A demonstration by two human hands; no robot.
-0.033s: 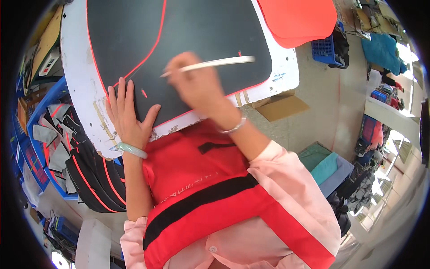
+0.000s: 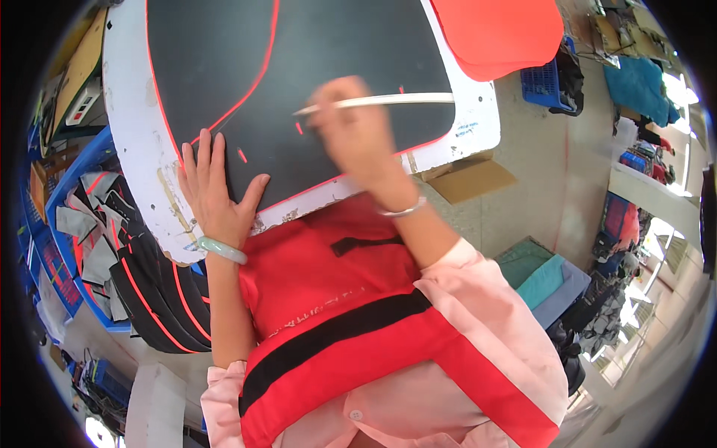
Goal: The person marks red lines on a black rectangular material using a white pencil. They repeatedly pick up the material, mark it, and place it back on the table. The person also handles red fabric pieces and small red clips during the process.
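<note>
A black sheet (image 2: pixel 224 45) with a thin red rim lies on the white worktable. It carries a curved red line and several short red marks or slits. My left hand (image 2: pixel 219 196) rests flat across its near left edge, fingers spread and thumb out to the side. In my right hand (image 2: pixel 355 138), slightly blurred, a long white pencil (image 2: pixel 411 98) is pinched, slanting over the sheet. Its tip points left, close above a short red mark (image 2: pixel 299 128); whether it touches the sheet I cannot tell.
Red cut pieces (image 2: pixel 500 33) lie at the table's (image 2: pixel 478 123) far right corner. A blue crate (image 2: pixel 112 322) with black, grey and red-trimmed pieces stands to the left. An open cardboard box (image 2: pixel 470 181) sits by the right edge, and a blue basket (image 2: pixel 539 84) stands beyond it.
My right hand has moved right and slightly away from me with the pencil, uncovering a short red mark on the black sheet. The left hand stays in place.
</note>
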